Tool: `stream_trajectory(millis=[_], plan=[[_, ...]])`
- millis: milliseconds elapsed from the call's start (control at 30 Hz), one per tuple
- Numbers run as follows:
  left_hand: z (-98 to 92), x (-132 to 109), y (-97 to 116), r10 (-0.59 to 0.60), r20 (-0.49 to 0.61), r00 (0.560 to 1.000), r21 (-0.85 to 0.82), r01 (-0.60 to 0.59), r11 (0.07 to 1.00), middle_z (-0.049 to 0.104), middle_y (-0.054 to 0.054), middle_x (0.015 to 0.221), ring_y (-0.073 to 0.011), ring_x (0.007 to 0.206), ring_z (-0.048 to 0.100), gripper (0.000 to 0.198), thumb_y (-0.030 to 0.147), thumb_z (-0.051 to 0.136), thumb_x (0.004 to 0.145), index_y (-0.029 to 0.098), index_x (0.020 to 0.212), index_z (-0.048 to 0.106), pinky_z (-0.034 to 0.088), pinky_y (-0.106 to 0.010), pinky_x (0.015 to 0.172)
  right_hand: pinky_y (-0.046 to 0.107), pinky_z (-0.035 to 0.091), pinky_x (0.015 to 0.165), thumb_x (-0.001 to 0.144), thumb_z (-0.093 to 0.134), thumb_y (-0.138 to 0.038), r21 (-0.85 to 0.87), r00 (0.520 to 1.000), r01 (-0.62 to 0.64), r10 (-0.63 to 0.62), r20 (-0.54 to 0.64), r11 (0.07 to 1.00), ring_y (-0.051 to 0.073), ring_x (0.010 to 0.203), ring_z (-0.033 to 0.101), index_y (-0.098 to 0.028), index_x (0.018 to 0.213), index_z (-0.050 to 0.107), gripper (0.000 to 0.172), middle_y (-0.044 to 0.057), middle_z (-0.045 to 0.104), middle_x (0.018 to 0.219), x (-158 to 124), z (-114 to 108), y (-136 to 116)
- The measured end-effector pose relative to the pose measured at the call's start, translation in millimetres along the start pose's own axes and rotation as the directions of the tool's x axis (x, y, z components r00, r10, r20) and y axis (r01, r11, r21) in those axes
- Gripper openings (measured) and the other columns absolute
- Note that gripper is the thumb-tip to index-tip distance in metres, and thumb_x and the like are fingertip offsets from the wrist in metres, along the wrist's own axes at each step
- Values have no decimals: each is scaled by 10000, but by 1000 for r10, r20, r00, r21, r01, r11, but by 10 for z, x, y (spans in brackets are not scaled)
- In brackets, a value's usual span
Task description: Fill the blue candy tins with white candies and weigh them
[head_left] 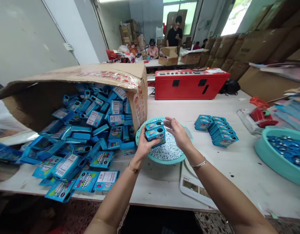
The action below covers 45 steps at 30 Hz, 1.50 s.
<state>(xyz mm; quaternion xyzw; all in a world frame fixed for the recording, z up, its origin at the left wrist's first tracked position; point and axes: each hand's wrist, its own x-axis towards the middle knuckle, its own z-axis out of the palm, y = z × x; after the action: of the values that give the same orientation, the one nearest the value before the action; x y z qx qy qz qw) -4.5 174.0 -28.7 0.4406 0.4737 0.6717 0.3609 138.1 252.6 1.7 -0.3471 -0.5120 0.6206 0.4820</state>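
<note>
My left hand (144,144) is closed around two small blue candy boxes (155,132), one behind the other, with dark round holes in their tops. They are held over a turquoise basin (140,130) of pale blue-white candies (167,148). My right hand (176,130) is at the right of the boxes, fingers stretched out and nothing visible in them; whether its fingertips touch the boxes I cannot tell. Beneath my right forearm lies a white kitchen scale (192,187), partly hidden. Rows of similar blue boxes (222,130) stand on the table to the right.
On the left, a cardboard carton (140,104) lies on its side, spilling many blue boxes (101,159). A red machine (189,86) stands behind the basin. At right are a turquoise tub (264,152) of blue caps and a red tape dispenser (262,117). People are in the background.
</note>
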Motion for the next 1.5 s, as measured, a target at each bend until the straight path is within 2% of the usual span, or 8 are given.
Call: stream_trajectory(millis=[133,333,533,733,933,1167,1333,1500], plan=[[93,25,-32,-40,17,999,-73,41,996,660,-58,1131,-250,1010,659,770,317,857,565,206,1230,485,515,-427,942,379,461,967,804,633,-631,-69,997,78,-77,13,995,223,1125,605,-290,1088,709,451,46,697,1154,-138,-16,-93],[89,-81,-14,60,105,993,122,-73,990,586,-97,1281,-287,1157,599,789,357,841,608,223,1286,460,472,-443,1015,327,506,808,788,698,-459,-312,969,245,-245,42,918,193,877,629,-266,1029,741,311,39,700,1041,-179,-94,-119],[-159,-287,-33,97,155,983,268,-137,954,556,-97,1289,-292,1201,571,718,286,818,645,221,1274,478,430,-452,1065,339,513,744,791,642,-432,-346,991,119,-131,-12,931,192,782,624,-230,877,714,232,27,698,829,-52,-291,138],[-355,-416,50,36,168,985,-11,-34,999,650,-61,1189,-260,1050,652,805,284,858,604,251,1312,477,517,-383,941,385,533,832,854,611,-514,-297,983,112,-61,175,948,231,983,646,-239,1152,659,408,89,696,1072,-314,-361,149],[-153,-553,-84,-169,153,974,-327,211,921,675,-49,1211,-292,1128,625,881,281,904,493,247,1298,548,494,-379,982,453,430,1066,916,537,-553,-282,882,290,-141,449,915,275,1304,496,-328,1409,493,544,68,526,1427,-644,-282,-66],[74,-545,49,-269,302,914,-379,375,846,701,-75,1139,-273,986,672,950,234,887,507,217,1371,493,545,-333,832,432,436,1055,950,511,-475,-403,918,287,-128,376,869,267,1220,557,-250,1341,544,453,81,608,1301,-732,-375,-110],[98,-577,213,-172,332,927,-215,252,943,629,-115,1313,-309,1165,614,1000,301,870,606,213,1477,387,500,-350,968,343,520,875,962,501,-417,-466,888,396,-201,413,791,217,981,637,-227,1253,572,356,72,669,1114,-794,-461,-204],[209,-755,212,-98,302,948,-165,154,974,620,-135,1333,-320,1241,574,727,340,822,696,196,1356,552,458,-390,1042,317,520,812,967,481,-392,-531,906,423,-346,244,734,223,955,643,-226,1238,548,325,72,678,1065,-1041,-683,-193]])
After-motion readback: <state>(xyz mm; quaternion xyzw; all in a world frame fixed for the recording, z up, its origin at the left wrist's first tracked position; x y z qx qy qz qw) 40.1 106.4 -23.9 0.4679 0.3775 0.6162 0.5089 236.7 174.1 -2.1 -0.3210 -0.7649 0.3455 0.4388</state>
